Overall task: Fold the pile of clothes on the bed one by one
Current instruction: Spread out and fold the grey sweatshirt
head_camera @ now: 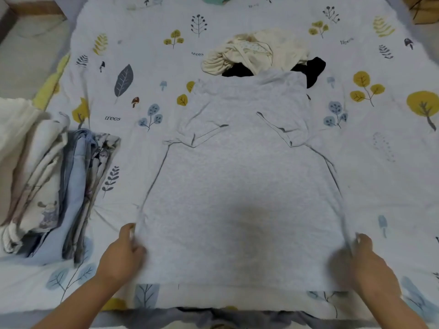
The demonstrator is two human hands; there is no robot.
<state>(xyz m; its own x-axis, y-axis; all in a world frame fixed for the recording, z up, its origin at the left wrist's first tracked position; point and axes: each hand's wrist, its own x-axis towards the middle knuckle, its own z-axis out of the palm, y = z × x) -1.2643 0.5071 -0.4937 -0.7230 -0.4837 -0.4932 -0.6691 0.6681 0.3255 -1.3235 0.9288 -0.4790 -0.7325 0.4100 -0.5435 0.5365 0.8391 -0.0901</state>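
Note:
A pale grey shirt (240, 186) lies spread flat on the bed, hem toward me, sleeves folded inward near the top. My left hand (123, 252) grips the shirt's left side edge near the hem. My right hand (368, 260) grips the right side edge at the same height. Beyond the shirt's collar lies the unfolded pile: a cream garment (256, 51) on top of a black one (313, 70). A stack of folded clothes (61, 193) in blue, white and printed fabrics sits at the left.
The bed is covered by a white sheet (392, 174) printed with trees and leaves. A white cloth (14, 124) lies at the far left beside the stack. The bed's near edge runs along the bottom of the view.

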